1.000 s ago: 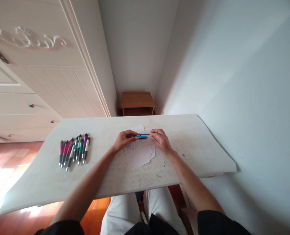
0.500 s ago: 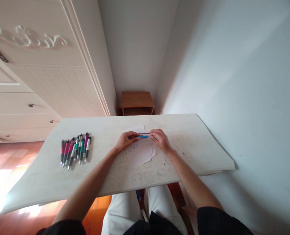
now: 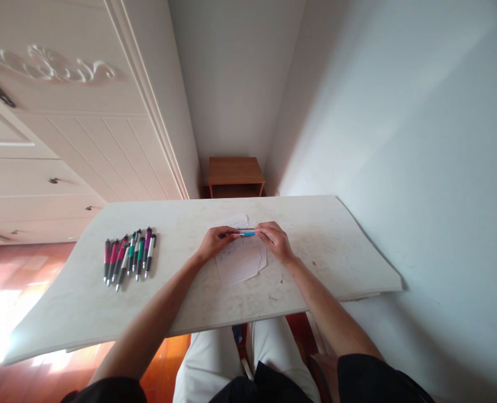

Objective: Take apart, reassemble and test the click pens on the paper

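Observation:
A blue pen (image 3: 247, 233) lies level between both my hands, just above a torn sheet of lined paper (image 3: 240, 262) on the white table (image 3: 190, 302). My left hand (image 3: 215, 240) pinches its left end with closed fingers. My right hand (image 3: 274, 239) grips the right end, fingers curled. A thin dark part shows just above the blue barrel. A row of several pens (image 3: 129, 256) in pink, green, purple and white lies apart on the left of the table.
A white panelled wardrobe (image 3: 64, 140) stands at the left. A small brown wooden stand (image 3: 235, 174) sits beyond the table's far edge. The pale wall (image 3: 399, 140) runs close along the right. My legs show below the table's near edge.
My two hands have drawn closer together along the blue pen, so less of its barrel shows. The view has shifted slightly.

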Action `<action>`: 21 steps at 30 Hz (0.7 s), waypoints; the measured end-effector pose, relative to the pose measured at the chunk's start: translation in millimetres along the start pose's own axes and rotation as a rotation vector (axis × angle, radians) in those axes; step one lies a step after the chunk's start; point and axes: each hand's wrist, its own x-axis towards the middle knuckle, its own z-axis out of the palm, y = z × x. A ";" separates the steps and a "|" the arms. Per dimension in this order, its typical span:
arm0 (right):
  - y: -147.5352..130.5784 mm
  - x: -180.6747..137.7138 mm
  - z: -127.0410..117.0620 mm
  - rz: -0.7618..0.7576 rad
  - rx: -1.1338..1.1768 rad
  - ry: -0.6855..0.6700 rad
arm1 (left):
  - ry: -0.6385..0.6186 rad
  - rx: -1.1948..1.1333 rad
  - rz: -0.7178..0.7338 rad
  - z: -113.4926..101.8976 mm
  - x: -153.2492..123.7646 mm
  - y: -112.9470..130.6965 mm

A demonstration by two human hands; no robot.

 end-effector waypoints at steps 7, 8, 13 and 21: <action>0.5 0.5 -5.0 0.012 -0.013 0.101 | -0.031 -0.048 0.029 -4.6 -1.4 7.8; 3.3 0.2 -5.7 0.020 -0.019 0.115 | -0.028 -0.060 0.031 -5.0 -1.5 8.8; 25.9 -3.1 -10.3 0.153 -0.121 0.168 | 0.002 -0.079 0.026 -5.5 -2.0 9.7; 47.0 -10.8 -14.7 0.206 -0.237 0.106 | 0.035 -0.097 0.011 -6.2 -1.8 6.5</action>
